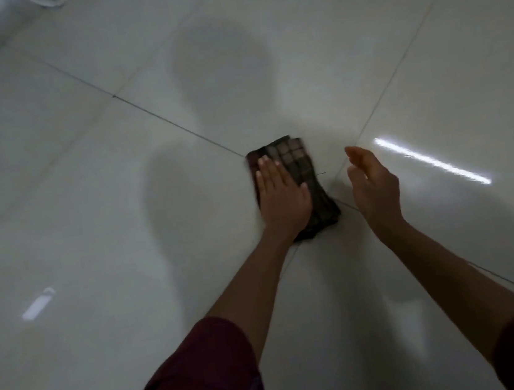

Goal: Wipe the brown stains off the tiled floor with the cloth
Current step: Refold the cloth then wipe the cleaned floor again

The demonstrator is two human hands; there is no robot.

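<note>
Right now your left hand (281, 196) lies flat, fingers spread, pressing the folded checked cloth (301, 186) where the floor (86, 183) tile seams cross. Right hand (372, 185) hovers just right, open, empty. Cloth looks soft, light, bunch-prone: press mid-fold.

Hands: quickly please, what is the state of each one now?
Left hand: open, pressed flat on the checked cloth.
Right hand: open, holding nothing, beside the cloth.
</note>
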